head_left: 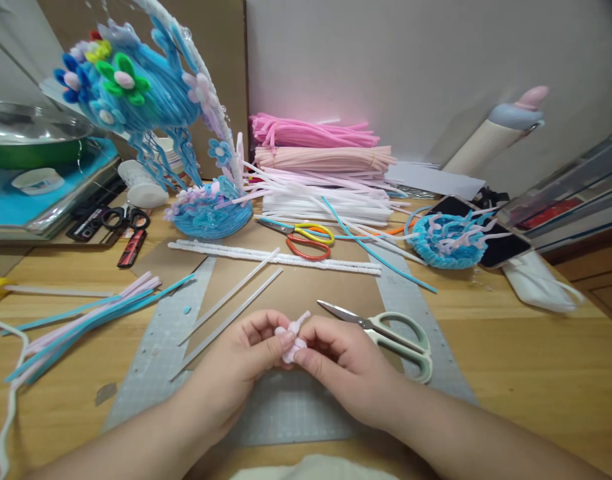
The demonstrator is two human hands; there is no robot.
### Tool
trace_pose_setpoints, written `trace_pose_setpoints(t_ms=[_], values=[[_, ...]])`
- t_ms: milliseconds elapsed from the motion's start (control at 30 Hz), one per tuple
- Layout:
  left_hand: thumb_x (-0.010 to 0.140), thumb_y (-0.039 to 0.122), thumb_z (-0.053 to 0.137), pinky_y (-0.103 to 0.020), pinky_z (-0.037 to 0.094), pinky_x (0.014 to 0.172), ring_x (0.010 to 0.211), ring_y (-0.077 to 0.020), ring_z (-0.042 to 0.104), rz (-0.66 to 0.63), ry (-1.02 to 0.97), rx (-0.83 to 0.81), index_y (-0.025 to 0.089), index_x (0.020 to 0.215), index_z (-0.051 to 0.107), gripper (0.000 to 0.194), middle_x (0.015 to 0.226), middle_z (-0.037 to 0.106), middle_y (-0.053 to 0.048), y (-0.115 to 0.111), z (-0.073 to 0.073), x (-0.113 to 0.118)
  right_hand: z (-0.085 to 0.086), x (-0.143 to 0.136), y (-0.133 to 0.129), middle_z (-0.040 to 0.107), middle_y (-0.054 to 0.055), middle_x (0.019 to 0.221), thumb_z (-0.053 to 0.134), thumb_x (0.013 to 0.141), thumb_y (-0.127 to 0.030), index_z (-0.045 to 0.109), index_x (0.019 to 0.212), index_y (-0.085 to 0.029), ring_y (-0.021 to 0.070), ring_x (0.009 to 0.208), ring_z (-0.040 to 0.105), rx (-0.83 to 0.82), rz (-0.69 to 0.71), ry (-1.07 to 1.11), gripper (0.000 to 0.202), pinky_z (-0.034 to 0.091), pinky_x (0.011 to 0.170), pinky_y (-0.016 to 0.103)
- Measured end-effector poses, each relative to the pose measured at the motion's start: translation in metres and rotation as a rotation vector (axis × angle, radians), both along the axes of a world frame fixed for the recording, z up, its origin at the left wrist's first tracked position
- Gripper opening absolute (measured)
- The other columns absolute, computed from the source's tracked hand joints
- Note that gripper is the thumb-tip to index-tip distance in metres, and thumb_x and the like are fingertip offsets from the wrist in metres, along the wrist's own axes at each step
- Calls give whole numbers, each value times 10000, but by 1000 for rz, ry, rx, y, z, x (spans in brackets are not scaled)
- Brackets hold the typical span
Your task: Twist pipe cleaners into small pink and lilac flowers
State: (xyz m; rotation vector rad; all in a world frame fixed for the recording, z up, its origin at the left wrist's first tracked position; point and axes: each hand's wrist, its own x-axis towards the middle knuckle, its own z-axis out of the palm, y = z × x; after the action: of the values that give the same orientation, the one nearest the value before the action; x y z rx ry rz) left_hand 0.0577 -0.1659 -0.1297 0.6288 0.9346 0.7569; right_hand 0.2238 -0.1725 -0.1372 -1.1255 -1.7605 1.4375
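Near the middle of the view, a small pale pink flower-like piece [292,340] of fuzzy stem is pinched between both hands. My left hand [259,347] grips its left side with thumb and fingers. On its right side, my right hand [339,353] holds it the same way, and a short stem end sticks up between the hands. Below them are a brown board [306,287] and a grey cutting mat [296,413]. Scissors with pale green handles [401,340] lie just beyond my right hand. Two thin clear sticks [231,320] lie left of my left hand.
White fuzzy stems [276,258] and orange-yellow scissors [309,240] lie ahead. Blue and pink stems [96,320] are at left. Behind stand a blue jellyfish decoration [151,87] and stem bundles [326,160]. A blue woven piece [449,241] rests on a phone [506,243] at right.
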Motion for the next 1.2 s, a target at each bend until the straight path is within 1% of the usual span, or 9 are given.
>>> trace_pose_setpoints(t_ms=[267,333,400,467,567,633,767,967,1200], values=[[779,218,654,-210,453,618,622,-104,568,-93,-99,-49,119,778,630,102,666,651,-29,2,0,-3,-2,0,7,571,-8,667,599,801,-433,516,757,-160,59,483,432,-546,30,340,288,312,447,177],[776,201,656,-203,464,609,628,-104,574,-97,-113,-71,113,779,639,90,678,653,-35,3,0,-3,-1,0,8,565,-17,642,612,788,-440,504,758,-163,53,460,425,-582,21,338,299,294,432,171],[774,182,657,-193,472,596,622,-94,563,-76,-124,-90,109,773,644,74,676,641,-28,4,0,-3,-1,0,8,573,-15,671,594,818,-395,515,792,-170,67,504,467,-424,-21,291,240,341,464,182],[777,167,653,-185,481,591,622,-86,554,-52,-140,-102,107,765,646,62,681,627,-22,5,0,-3,0,3,8,603,4,753,550,867,-299,550,852,-181,96,631,529,-88,-26,171,118,411,575,214],[781,160,651,-185,497,596,635,-86,559,-48,-155,-117,103,769,651,59,694,626,-27,6,-1,-3,2,10,10,630,40,861,464,907,-167,578,954,-190,127,778,549,407,96,-49,126,426,706,251],[777,160,657,-187,503,595,633,-85,561,-52,-157,-128,101,782,654,59,693,626,-25,6,-2,-4,3,16,13,637,60,893,442,906,-134,563,1008,-180,138,793,551,574,177,-137,164,432,710,260],[769,183,674,-191,500,603,634,-85,560,-61,-129,-101,112,785,642,79,686,633,-15,4,-2,-4,3,20,14,659,65,908,447,898,-119,556,1029,-180,151,811,576,686,180,-204,181,443,712,266],[705,207,738,-181,460,590,585,-80,568,-28,40,89,136,757,619,149,633,648,11,3,-6,-1,2,12,10,657,-3,798,452,921,-161,577,896,-199,91,702,592,436,30,-155,133,441,646,193],[721,248,723,-203,456,617,609,-94,574,-43,51,59,143,780,607,167,641,650,4,3,-7,-2,5,15,10,658,72,861,428,889,-148,566,954,-163,171,785,589,763,185,-399,154,440,696,285]])
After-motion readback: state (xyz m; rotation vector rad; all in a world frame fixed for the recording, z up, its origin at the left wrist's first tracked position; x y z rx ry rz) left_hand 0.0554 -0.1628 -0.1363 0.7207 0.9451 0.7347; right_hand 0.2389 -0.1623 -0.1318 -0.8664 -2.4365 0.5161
